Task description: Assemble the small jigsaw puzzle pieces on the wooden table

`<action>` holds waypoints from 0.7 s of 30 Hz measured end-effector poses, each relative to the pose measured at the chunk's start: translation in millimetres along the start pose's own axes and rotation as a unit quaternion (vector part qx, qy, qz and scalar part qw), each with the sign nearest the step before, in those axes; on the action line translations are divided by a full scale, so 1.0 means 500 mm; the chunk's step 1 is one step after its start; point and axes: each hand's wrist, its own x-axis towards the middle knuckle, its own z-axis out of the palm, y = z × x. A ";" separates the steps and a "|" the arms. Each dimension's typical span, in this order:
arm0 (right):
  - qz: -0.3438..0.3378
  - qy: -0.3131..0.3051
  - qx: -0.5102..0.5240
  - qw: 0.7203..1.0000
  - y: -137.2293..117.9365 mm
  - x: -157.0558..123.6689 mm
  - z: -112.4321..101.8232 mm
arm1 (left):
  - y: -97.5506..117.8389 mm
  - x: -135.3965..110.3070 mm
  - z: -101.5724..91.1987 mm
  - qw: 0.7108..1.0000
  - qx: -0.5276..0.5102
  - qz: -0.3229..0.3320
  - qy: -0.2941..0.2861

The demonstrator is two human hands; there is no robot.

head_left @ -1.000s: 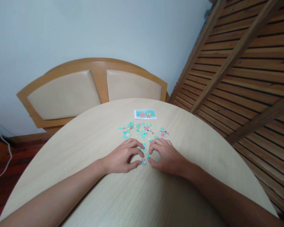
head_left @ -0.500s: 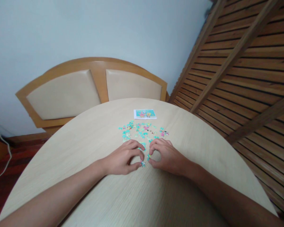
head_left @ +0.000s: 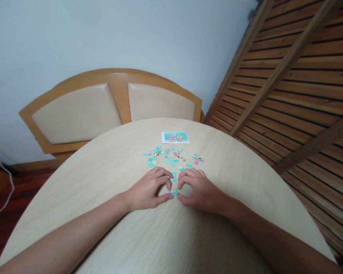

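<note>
My left hand [head_left: 151, 189] pinches a small jigsaw puzzle piece [head_left: 172, 193] between thumb and index finger. Facing it, my right hand [head_left: 201, 190] is closed on another jigsaw puzzle piece [head_left: 177, 192], teal with some yellow. The two pieces meet or nearly meet edge to edge; whether they interlock I cannot tell. Just beyond the fingers, more teal pieces [head_left: 173, 176] lie partly hidden by my left hand. Farther off, loose jigsaw pieces [head_left: 171, 154] in teal, pink and yellow are scattered on the round wooden table [head_left: 108, 163].
Behind the loose pieces lies a picture card [head_left: 175, 137] with a pink and a yellow cartoon figure on teal. A padded wooden headboard [head_left: 117, 78] stands past the table's far edge. Wooden slats [head_left: 297, 87] rise at the right, and a white cable [head_left: 10, 182] hangs at the left.
My hands have drawn slightly closer together. The right-hand piece has moved left, up against or very near the left-hand one. The scattered pieces and the card have stayed put.
</note>
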 end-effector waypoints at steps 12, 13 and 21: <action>-0.018 0.010 0.005 1.000 0.009 -0.001 0.007 | 0.004 0.003 -0.002 1.000 -0.004 0.000 -0.002; -0.019 0.011 0.004 1.000 0.009 -0.001 0.008 | 0.004 0.003 -0.001 1.000 -0.005 0.000 -0.001; -0.014 0.002 -0.017 1.000 0.005 0.000 0.005 | 0.002 0.002 0.000 1.000 -0.008 0.001 0.001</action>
